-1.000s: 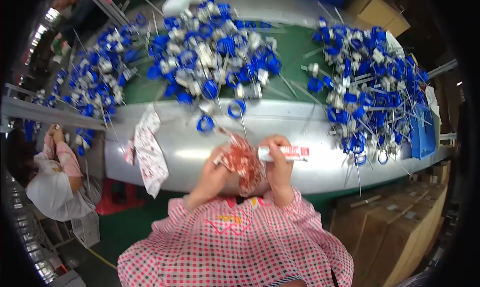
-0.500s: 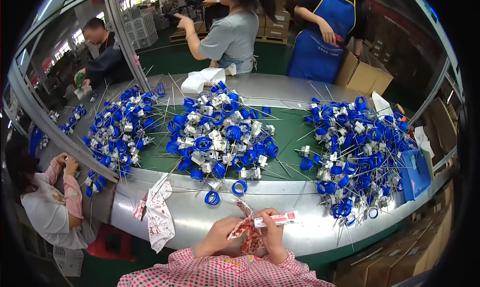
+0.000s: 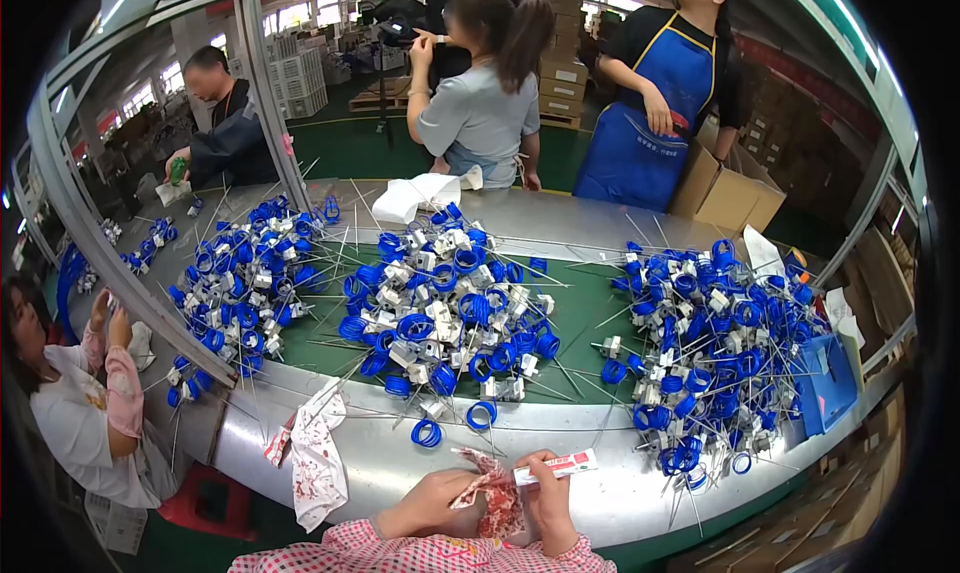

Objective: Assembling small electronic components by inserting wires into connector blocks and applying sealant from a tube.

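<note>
Close to the table's near edge, my left hand (image 3: 428, 505) is closed on a white cloth (image 3: 503, 513) covered with red stains. My right hand (image 3: 549, 501) grips a white and red squeeze tube (image 3: 572, 463), which points off to the right. The cloth hangs between both hands, its upper corner sticking up. Whether the tube's end touches the cloth I cannot tell. To the left of my hands lies a second stained cloth (image 3: 318, 465), with another red and white tube (image 3: 276, 447) beside it. Two loose blue coils (image 3: 426, 434) rest just ahead of me.
Piles of blue coils with white blocks and thin metal rods cover the table at left, middle (image 3: 440, 313) and right (image 3: 715, 353). A blue bin (image 3: 828, 383) stands at the right end. Several people work around the table; a cardboard box (image 3: 735, 188) stands at the far side.
The view has tilted up, so the table and my hands sit lower. Both hands keep their hold on cloth and tube. The person in grey opposite has turned and shifted right.
</note>
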`<move>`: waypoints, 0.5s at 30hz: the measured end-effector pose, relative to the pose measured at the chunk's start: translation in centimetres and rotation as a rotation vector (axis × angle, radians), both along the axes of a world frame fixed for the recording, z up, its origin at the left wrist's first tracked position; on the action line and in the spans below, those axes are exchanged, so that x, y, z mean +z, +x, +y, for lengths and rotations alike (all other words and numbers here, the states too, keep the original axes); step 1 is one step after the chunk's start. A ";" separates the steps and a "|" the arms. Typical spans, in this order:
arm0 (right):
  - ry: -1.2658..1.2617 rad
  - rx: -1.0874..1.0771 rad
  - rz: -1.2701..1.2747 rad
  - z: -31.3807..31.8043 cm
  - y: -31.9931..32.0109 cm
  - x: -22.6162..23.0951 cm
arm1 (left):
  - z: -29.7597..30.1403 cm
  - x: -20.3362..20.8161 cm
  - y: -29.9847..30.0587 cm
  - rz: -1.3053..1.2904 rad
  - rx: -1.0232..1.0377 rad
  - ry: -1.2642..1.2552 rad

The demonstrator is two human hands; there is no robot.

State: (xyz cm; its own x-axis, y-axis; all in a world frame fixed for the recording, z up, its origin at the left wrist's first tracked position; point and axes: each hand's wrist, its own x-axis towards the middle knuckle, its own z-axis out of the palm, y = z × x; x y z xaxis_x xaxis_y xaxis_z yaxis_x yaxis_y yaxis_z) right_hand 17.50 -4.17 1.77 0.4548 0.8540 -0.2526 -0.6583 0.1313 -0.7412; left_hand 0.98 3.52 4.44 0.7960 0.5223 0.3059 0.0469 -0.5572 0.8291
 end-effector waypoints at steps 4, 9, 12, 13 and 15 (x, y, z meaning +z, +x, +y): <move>-0.014 0.049 -0.019 0.4 -0.2 0.1 | 0.3 -1.0 0.6 -0.026 0.015 0.041; -0.048 0.052 -0.059 1.1 -0.5 0.9 | 0.8 -1.8 1.0 -0.064 0.046 0.092; -0.063 0.056 -0.098 1.1 -0.4 0.8 | 1.1 -2.6 0.6 -0.059 0.037 0.110; -0.065 0.055 -0.111 1.1 -0.3 0.6 | 1.0 -2.5 0.6 -0.058 0.038 0.108; -0.049 0.041 -0.096 0.9 0.0 0.4 | 0.9 -1.9 0.6 -0.001 0.020 0.089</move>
